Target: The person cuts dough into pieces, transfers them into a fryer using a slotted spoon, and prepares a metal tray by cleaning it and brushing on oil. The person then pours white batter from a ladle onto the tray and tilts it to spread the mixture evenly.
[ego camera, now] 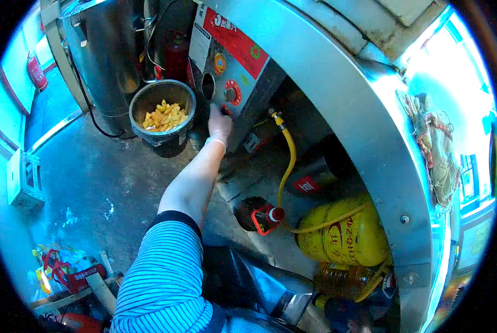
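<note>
My left hand (220, 125), apparently in a thin pale glove with its cuff at the wrist, reaches to the lower front of a metal control panel (243, 77). Its fingers are at or beside a small red switch (225, 110); the fingertips are partly hidden, so contact and grip are unclear. Above the hand are a round dial (232, 92) with a red surround and a dark round opening (208, 86). Left of the hand stands a round tub (162, 83) holding yellow chunks (165, 117) that look like cut potato. My right hand is out of view.
A tall steel cylinder (107, 62) stands behind the tub. A yellow hose (292, 156) runs near a yellow gas cylinder (342, 233); a red-capped jug (269, 216) stands beside it. A curved-looking metal counter edge (356, 104) crosses the right side. A plastic crate (24, 179) is far left.
</note>
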{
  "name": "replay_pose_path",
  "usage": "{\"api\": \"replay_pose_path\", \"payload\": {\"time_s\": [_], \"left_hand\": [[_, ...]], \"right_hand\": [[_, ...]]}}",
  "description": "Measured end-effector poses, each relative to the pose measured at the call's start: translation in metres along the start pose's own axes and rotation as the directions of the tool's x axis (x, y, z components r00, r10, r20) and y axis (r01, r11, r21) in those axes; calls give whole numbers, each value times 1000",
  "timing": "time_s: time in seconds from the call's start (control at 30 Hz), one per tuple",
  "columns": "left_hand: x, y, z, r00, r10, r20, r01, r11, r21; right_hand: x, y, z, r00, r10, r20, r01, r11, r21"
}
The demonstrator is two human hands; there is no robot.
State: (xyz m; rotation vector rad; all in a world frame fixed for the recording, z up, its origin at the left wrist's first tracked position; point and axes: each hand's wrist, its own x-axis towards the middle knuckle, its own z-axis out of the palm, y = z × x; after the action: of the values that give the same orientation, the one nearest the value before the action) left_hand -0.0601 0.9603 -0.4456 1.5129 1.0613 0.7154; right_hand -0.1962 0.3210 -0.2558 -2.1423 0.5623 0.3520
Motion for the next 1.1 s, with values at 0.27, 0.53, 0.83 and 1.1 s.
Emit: {"api": "replay_pose_path", "payload": {"time_s": [0.27, 0.53, 0.83, 1.1], "left_hand": [[42, -52, -8, 940, -251, 233, 340, 762, -552], [28, -46, -9, 875, -321, 362, 475, 432, -767], [1, -36, -19, 869, -391, 304, 413, 234, -880], [-150, 15, -130, 707, -477, 522, 644, 129, -754]], "right_hand": [[-19, 22, 7, 990, 122, 66, -120, 992, -31], [-24, 19, 17, 984, 154, 91, -149, 987, -54], [-31, -2, 21, 973, 138, 187, -127, 989, -71], [-70, -89, 63, 591, -61, 804, 140, 990, -28]]}}
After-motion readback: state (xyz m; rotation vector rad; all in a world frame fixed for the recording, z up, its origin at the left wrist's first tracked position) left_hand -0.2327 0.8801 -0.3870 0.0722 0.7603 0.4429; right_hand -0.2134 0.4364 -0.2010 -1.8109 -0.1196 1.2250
